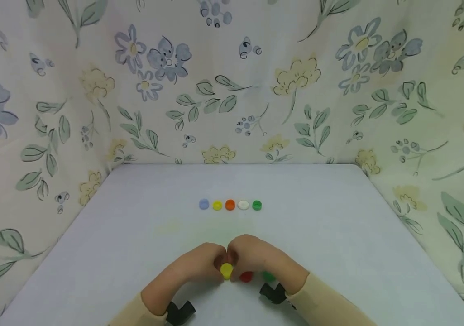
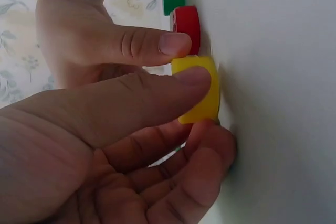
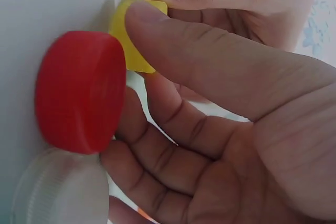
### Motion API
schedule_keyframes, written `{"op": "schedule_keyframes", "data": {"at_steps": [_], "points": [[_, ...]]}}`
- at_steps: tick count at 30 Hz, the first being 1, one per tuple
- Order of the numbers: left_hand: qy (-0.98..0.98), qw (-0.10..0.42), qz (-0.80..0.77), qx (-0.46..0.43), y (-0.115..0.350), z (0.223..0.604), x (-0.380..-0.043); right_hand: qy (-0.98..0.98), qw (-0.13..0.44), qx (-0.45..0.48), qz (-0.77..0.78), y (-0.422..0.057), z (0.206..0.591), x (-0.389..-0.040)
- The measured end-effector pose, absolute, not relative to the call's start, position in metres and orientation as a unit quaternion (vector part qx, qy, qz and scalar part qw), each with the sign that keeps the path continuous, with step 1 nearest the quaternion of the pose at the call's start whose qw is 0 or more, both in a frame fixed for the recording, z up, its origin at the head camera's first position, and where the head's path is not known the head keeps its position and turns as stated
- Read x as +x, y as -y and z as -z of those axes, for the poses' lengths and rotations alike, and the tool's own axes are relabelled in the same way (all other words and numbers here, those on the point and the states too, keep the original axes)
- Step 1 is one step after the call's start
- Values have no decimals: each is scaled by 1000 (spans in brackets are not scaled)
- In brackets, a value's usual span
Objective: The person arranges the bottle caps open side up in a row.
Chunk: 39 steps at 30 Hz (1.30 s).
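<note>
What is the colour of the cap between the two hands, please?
The cap is yellow; it shows best in the left wrist view.

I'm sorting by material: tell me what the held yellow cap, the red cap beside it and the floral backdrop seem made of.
The yellow cap: probably plastic, satin, from its even colour and smoothness. The red cap: likely plastic too, its smooth side showing faint sheen. The floral backdrop: seemingly printed fabric, matte, judging by its soft drape, though plastic sheeting is possible.

Left grip (image 1: 205,262), right grip (image 1: 253,256) touching — both pinching, thumbs (image 2: 149,95) on near side — forearms (image 1: 166,280) angled inward.
</note>
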<state>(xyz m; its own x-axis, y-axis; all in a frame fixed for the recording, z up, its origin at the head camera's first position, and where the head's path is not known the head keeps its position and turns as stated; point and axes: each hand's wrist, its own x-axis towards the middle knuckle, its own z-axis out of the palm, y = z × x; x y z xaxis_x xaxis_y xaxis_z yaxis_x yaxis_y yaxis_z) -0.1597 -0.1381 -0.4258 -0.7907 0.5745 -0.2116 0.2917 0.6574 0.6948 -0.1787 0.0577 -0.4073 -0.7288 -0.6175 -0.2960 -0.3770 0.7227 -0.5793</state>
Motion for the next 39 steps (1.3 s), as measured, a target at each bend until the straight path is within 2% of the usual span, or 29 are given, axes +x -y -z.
{"op": "schedule_keyframes", "data": {"at_steps": [10, 14, 21, 27, 31, 39], "points": [[-832, 235, -437, 248, 137, 419, -190, -863, 238, -296, 335, -92, 399, -207], [-826, 206, -488, 195, 124, 410, -203, -868, 209, -254, 371, -105, 394, -215], [-829, 135, -534, 100, 83, 407, -222, -883, 121, -164, 424, -117, 397, -223], [-814, 75, -574, 51, 49, 411, -240, -872, 85, -87, 474, -130, 405, -236], [-787, 60, -614, 18, 29, 418, -254, -868, 90, -49, 487, -144, 406, -248], [-791, 81, -607, 13, -1, 424, -269, -870, 108, -5, 481, -167, 407, -267]]}}
